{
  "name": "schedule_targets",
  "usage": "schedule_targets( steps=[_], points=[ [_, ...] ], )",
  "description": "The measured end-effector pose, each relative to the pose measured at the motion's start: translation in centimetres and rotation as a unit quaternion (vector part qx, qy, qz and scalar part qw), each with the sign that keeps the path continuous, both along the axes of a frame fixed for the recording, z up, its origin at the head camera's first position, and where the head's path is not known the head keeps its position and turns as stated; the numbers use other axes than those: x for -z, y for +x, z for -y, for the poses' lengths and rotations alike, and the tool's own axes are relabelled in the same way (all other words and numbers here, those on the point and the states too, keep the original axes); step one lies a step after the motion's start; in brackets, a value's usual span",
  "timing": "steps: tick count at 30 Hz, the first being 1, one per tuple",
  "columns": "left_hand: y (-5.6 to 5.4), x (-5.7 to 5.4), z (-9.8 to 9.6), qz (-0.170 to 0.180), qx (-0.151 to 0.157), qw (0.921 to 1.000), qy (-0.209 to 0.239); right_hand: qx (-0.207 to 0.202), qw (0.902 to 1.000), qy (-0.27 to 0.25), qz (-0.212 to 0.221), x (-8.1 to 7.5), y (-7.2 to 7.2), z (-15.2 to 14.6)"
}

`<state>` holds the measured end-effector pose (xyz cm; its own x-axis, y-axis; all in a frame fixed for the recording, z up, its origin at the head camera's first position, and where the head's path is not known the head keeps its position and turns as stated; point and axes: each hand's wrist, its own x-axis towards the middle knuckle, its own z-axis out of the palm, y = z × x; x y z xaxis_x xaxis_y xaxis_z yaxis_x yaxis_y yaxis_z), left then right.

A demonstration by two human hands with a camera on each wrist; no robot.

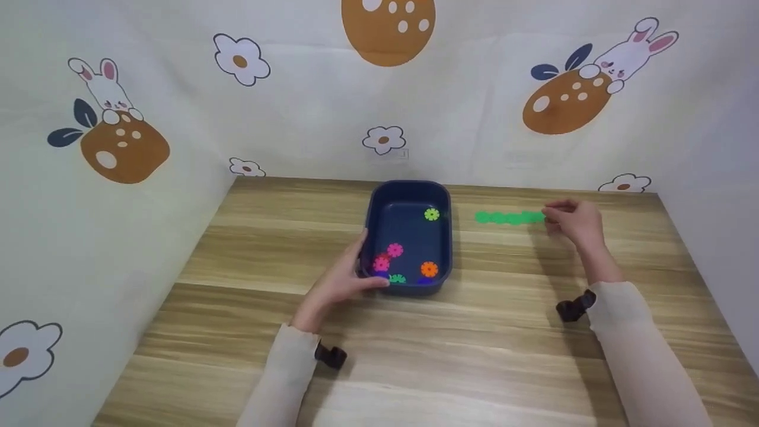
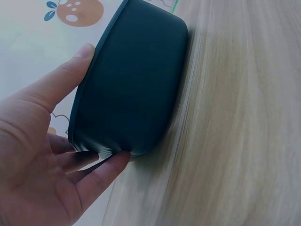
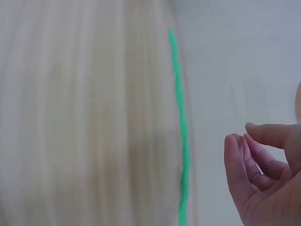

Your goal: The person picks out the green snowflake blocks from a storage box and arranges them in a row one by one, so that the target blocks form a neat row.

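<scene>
A dark blue rectangular plastic basin (image 1: 409, 290) stands on the table. My left hand (image 2: 51, 127) grips its near left corner, thumb at the rim and fingers against the outer wall. Inside lie several small notched plastic discs: a yellow-green disc (image 1: 431, 214), a pink disc (image 1: 395, 249), an orange disc (image 1: 429, 269), a green disc (image 1: 398, 279) and some partly hidden ones. To the right, a green row of joined discs (image 1: 504, 217) lies on the table. My right hand (image 3: 263, 174) hovers over its right end, fingers loosely bent, thumb apart from the fingertips, holding nothing.
The wooden table (image 1: 474, 356) meets a printed cloth backdrop (image 1: 308, 118) at the back and sides. Black wrist cameras sit on both sleeves: the left camera (image 1: 332, 356) and the right camera (image 1: 575, 306).
</scene>
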<state>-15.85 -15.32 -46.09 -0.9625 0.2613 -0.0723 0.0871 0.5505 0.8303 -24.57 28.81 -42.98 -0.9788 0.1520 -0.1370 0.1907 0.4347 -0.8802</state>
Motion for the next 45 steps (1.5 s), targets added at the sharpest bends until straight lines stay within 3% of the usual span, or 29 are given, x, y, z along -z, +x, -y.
schedule_targets(
  steps=[8, 16, 21, 28, 31, 37, 42, 44, 45],
  points=[
    [-0.3, -0.3, -0.2, -0.001, 0.002, 1.0000, -0.005, -0.092, 0.9924, -0.074, -0.036, -2.1, -0.1, 5.8],
    [0.2, 0.0, -0.1, -0.005, 0.008, 1.0000, 0.002, -0.170, 0.9781, -0.113, -0.040, -2.4, 1.6, 12.6],
    [0.5, 0.2, 0.0, -0.001, -0.002, 1.0000, -0.004, -0.248, 0.9656, -0.078, -0.011, -1.7, 2.8, 16.4],
    [0.4, 0.4, -0.1, 0.011, -0.004, 0.9999, -0.008, -0.332, 0.9421, 0.048, 0.007, -0.7, 4.0, 20.0],
    [0.3, 0.3, 0.0, 0.010, -0.002, 0.9999, -0.006, -0.359, 0.9259, 0.115, 0.025, -0.7, 4.1, 21.1],
    [0.2, 0.0, 0.0, -0.002, 0.005, 1.0000, -0.003, -0.441, 0.8657, 0.229, 0.060, -0.2, 4.0, 22.6],
    [0.0, 0.0, -0.1, -0.003, 0.006, 1.0000, 0.001, -0.500, 0.8298, 0.241, 0.062, 0.2, 3.7, 22.6],
    [0.0, -0.1, -0.1, -0.002, 0.005, 1.0000, 0.004, -0.519, 0.8210, 0.233, 0.048, 0.3, 3.5, 22.6],
    [0.0, -0.1, -0.1, -0.002, 0.005, 1.0000, 0.004, -0.522, 0.8212, 0.227, 0.041, 0.3, 3.5, 22.5]
  ],
)
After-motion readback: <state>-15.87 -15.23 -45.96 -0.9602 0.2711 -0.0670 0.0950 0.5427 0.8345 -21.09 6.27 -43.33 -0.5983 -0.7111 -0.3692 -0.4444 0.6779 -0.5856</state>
